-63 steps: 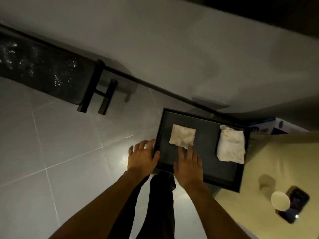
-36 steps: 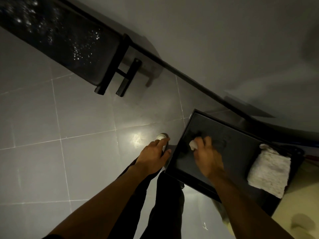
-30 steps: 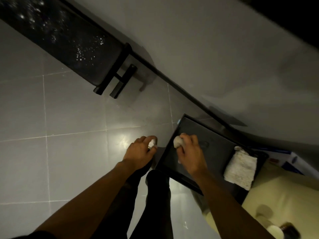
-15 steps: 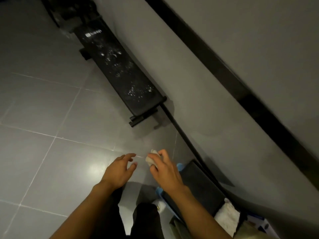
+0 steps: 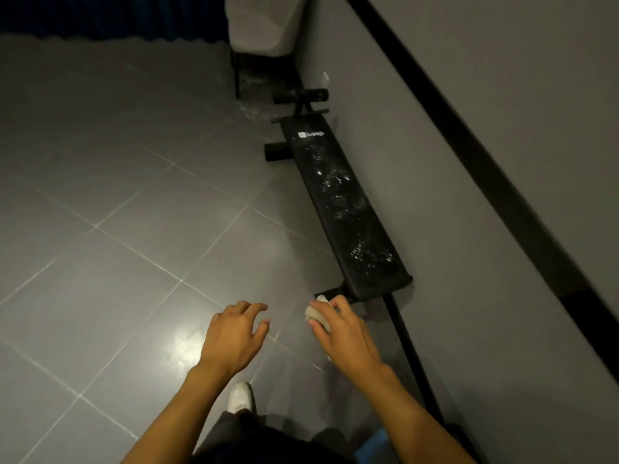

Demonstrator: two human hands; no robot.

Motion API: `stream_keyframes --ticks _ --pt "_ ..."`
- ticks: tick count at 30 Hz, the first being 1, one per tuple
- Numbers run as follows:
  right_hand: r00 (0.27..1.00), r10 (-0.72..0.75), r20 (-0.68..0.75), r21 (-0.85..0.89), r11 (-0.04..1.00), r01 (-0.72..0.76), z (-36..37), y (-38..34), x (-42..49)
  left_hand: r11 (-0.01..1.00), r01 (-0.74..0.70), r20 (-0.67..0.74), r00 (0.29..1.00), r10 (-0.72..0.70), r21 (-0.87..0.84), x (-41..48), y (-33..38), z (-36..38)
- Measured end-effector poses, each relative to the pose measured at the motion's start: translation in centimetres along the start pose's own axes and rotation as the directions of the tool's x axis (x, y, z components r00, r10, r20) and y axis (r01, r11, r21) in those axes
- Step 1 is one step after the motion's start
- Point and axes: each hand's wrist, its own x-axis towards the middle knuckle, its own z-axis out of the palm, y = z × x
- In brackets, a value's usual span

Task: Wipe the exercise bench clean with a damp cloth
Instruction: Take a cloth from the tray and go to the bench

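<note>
cloth [image 5: 317,315] bunched in right hand [image 5: 341,329] | left hand [image 5: 234,333] loose | bench [image 5: 345,209] speckled

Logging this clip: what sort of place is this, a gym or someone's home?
Likely a dim room at home, not a gym: one black exercise bench, dusted with white specks, stands along a grey wall on a grey tiled floor. The right hand grips a balled cloth.

A matt black padded bench [image 5: 345,209], speckled white, is seen beside glossy grey floor tiles [image 5: 134,262] and a pale, soft cloth [image 5: 316,318].
</note>
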Motion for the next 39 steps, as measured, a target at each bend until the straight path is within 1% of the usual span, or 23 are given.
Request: stream_keyframes --ticks 5,9,12,15,17,20,26,31,35,39 --pt "0.997 -0.056 0.048 -0.064 0.996 0.059 0.3 -3.8 7.9 0.997 0.074 -0.042 0.996 -0.074 0.005 4.9 -4.2 -4.7" --pt "0.995 -0.073 0.067 -0.112 0.990 0.080 0.2 -4.5 15.1 0.996 0.087 -0.008 0.996 -0.087 0.015 11.0 -5.1 -6.6" --pt "0.995 -0.081 0.059 -0.095 0.992 0.087 0.2 -4.0 21.4 0.998 0.062 0.008 0.998 -0.062 0.029 17.1 -5.0 -7.8" --pt "0.999 -0.035 0.031 -0.037 0.999 0.036 -0.3 -2.5 28.6 0.999 0.027 0.032 0.999 -0.027 0.021 25.0 -4.3 -9.7" --pt "1.000 -0.005 0.001 0.010 1.000 0.005 -1.3 -1.8 33.1 0.999 0.025 0.037 0.999 -0.026 0.024 30.1 -3.7 -11.3" --pt "0.998 0.067 -0.005 0.059 0.996 -0.067 -3.7 -0.8 40.2 0.998 0.037 0.052 0.998 -0.039 0.043 37.1 -2.5 -14.3" --pt "0.997 0.066 -0.042 0.066 0.996 -0.064 -7.5 0.2 53.4 0.997 0.026 0.071 0.997 -0.031 0.067 48.7 -1.7 -19.5" --pt "0.995 0.087 -0.047 0.106 0.991 -0.081 -7.6 -0.5 63.5 0.998 0.055 0.106 0.993 -0.059 0.038 58.8 -4.2 -21.0" --pt "0.982 0.187 -0.019 0.141 0.973 -0.183 -6.2 -1.2 71.5 0.999 0.019 0.158 0.987 -0.023 0.031 68.3 -7.7 -22.4" --pt "0.950 0.310 -0.044 0.165 0.940 -0.299 -6.0 -2.2 78.5 0.998 -0.035 0.242 0.970 0.022 0.048 77.1 -9.7 -25.3"
